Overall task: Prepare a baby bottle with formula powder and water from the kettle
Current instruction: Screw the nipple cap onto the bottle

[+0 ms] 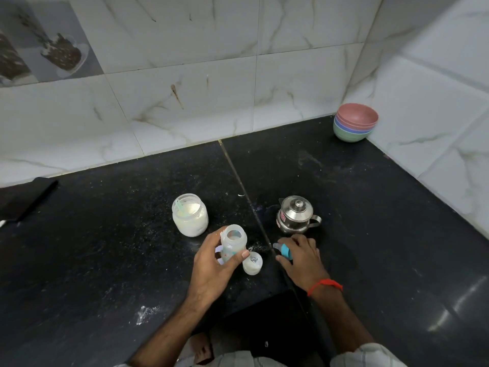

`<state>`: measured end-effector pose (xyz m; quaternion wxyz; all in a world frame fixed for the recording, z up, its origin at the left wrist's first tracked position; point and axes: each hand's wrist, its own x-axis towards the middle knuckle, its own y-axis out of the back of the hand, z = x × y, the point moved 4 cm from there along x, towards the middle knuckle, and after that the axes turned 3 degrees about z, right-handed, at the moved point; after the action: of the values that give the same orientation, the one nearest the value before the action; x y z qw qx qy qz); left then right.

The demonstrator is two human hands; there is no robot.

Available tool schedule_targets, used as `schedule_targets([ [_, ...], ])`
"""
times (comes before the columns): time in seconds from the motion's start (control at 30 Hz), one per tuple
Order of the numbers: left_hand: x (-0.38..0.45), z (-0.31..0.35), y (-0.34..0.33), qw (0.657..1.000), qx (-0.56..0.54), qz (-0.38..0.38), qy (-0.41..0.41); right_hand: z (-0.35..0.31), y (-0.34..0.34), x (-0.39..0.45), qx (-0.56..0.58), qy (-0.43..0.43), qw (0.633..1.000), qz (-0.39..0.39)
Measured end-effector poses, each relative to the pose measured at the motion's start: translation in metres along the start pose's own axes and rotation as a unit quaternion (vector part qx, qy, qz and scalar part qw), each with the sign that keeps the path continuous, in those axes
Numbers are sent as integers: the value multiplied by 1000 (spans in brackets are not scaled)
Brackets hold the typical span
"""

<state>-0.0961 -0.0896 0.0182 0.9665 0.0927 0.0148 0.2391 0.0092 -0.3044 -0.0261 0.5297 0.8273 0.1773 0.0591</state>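
My left hand point(211, 263) grips the open, clear baby bottle point(233, 241), thumb and fingers curled round its body just above the black counter point(105, 234). My right hand point(301, 256) covers the blue teat ring with its clear nipple point(284, 250) on the counter, fingers curled over it. An open jar of white formula powder point(190, 215) with a scoop inside stands behind the bottle. The small steel kettle point(296, 214), lid on, stands just behind my right hand. A clear bottle cap point(252, 263) lies beside the bottle.
Stacked coloured bowls point(356, 122) sit in the far right corner against the tiled wall. A dark flat object point(29, 200) lies at the left edge. Spilled white powder point(146, 312) speckles the counter near its front edge.
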Motion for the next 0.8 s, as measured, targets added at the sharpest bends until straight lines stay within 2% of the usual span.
schedule_targets([
  [0.1,-3,1,-4,1000,2,1,-7,1,2,2,54,4,998,14],
  [0.17,-5,3,-7,1000,5,1,-17,-3,13,1,183,-17,981,69],
  [0.23,-5,5,-10,1000,13,2,-28,-10,30,-3,380,-68,916,109],
  [0.3,-5,9,-13,999,28,6,-40,-25,46,-8,550,-81,824,114],
  [0.37,-6,13,-17,998,39,7,-46,-43,60,-12,661,-54,743,92],
  [0.4,-7,16,-19,998,43,4,-48,-52,66,-15,689,-32,720,76],
  [0.43,-9,19,-22,997,49,-1,-54,-61,72,-18,698,-7,714,61],
  [0.5,-11,24,-26,996,59,-16,-68,-72,78,-22,687,32,725,39],
  [0.67,-15,29,-33,995,48,-40,-72,-78,78,-33,587,81,803,55],
  [0.8,-21,34,-35,997,24,-50,-61,-74,75,-39,575,102,812,22],
])
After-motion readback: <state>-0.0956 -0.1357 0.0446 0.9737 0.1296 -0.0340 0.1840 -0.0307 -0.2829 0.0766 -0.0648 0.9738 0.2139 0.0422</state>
